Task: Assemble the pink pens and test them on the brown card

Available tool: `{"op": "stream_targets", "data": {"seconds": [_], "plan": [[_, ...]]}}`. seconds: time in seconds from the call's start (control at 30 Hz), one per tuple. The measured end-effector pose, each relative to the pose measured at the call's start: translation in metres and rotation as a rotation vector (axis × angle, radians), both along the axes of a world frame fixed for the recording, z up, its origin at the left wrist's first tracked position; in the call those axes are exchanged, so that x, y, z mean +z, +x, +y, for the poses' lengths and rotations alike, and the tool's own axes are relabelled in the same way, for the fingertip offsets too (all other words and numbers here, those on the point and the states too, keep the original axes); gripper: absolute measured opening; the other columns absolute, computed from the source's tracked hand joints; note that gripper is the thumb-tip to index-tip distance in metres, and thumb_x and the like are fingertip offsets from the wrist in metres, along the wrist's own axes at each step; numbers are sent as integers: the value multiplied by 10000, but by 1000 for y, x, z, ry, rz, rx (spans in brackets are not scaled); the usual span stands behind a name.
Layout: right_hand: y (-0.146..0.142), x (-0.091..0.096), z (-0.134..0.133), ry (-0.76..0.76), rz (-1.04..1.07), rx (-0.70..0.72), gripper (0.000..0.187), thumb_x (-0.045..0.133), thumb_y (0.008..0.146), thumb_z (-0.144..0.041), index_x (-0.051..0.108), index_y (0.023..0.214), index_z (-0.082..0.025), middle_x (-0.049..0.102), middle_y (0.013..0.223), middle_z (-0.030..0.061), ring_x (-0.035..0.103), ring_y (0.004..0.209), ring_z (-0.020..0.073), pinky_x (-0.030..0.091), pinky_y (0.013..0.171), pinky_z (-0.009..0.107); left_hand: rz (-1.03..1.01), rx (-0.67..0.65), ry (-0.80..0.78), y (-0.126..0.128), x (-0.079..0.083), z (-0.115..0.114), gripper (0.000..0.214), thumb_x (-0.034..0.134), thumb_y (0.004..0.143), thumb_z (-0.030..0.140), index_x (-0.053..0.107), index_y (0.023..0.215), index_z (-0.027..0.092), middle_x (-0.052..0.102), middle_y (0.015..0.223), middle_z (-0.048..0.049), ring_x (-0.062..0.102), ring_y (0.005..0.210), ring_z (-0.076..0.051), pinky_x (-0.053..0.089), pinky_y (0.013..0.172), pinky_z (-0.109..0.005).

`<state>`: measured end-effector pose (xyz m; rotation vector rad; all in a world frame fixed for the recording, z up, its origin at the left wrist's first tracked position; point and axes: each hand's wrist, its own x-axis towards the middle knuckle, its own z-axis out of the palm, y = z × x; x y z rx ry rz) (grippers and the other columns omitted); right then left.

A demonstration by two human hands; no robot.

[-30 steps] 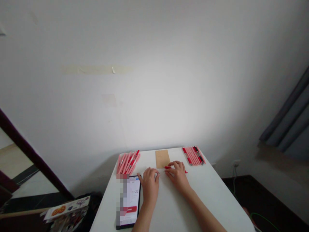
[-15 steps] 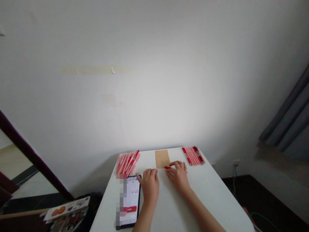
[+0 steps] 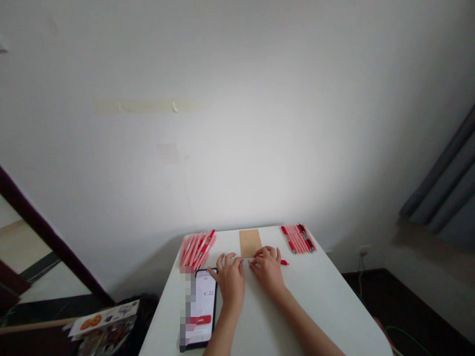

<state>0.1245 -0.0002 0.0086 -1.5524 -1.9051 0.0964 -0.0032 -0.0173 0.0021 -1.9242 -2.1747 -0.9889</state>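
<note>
A red pen (image 3: 284, 262) lies crosswise on the white table, its middle hidden by my right hand (image 3: 267, 269). The fingers of that hand are bent round the pen, and the thumb and forefinger press together at a small greyish tip, too small to make out. Just to the left, my left hand (image 3: 230, 277) hovers low over the table with its fingers spread and its thumb stretched towards the phone (image 3: 203, 306). Nothing shows in the left hand. A tan paper rectangle (image 3: 250, 242) lies just beyond both hands.
A loose pile of pink and red pens (image 3: 197, 249) rests at the table's back left. Several pink, red and black pens (image 3: 299, 239) lie in a row at the back right. Behind the white table (image 3: 334, 306) rises a wall (image 3: 241, 123). A box (image 3: 104, 319) sits lower left.
My left hand's fingers have lifted and spread wider. My right hand has shifted slightly left, and more of the red pen now shows at its right side.
</note>
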Motion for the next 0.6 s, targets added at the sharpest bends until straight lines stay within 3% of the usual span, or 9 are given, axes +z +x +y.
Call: {"op": "stream_targets", "data": {"seconds": [0.6], "plan": [[-4, -6, 4, 19, 13, 2, 93, 659, 789, -281, 729, 729, -295, 641, 976, 22, 446, 1062, 228, 161, 1077, 506, 23, 32, 21, 1, 2, 3, 236, 552, 788, 192, 704, 908, 326, 615, 1172, -30, 400, 1231, -296, 144, 1022, -721]]}}
